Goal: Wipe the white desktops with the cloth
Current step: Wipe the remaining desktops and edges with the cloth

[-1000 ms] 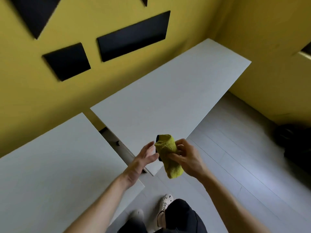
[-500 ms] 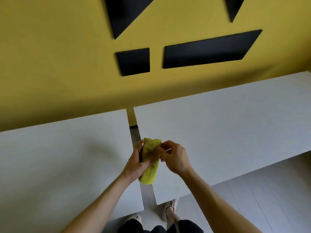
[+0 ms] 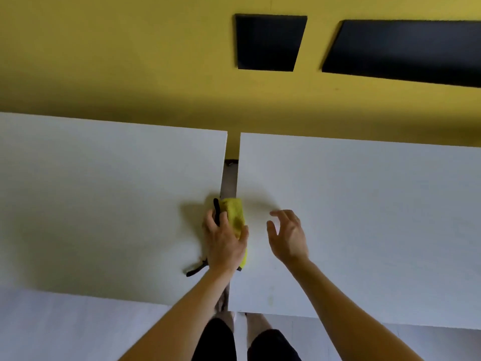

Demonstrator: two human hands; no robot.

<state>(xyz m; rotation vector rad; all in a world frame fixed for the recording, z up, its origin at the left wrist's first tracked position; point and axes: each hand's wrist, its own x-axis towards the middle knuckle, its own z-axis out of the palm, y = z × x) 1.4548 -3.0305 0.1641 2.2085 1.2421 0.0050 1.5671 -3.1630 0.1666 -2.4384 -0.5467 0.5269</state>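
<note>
The left desktop [image 3: 91, 204] is a white slab with its far edge against the yellow wall [image 3: 117, 61]. Pale floor [image 3: 65, 329] shows below its near edge.

At the right edge of this desktop, my left hand [image 3: 223, 243] lies palm down on the cloth [image 3: 234, 214]. The fingers curl over the cloth's left side and the thumb wraps its right side, so the hand grips it. The cloth is yellow-green and bunched, with black trim showing beyond my fingertips and a black strip trailing out by my wrist. It sits at the left desktop's right edge and bridges the narrow gap [image 3: 229, 178] between the two desktops.

Just beside it, my right hand [image 3: 286, 238] is over the right desktop [image 3: 377, 217], near that desktop's left edge. Its fingers are spread and loosely curved, and it holds nothing. I cannot tell whether it touches the surface.

On the wall above the right desktop are a black square panel [image 3: 269, 43] and a long black panel [image 3: 406, 50].
</note>
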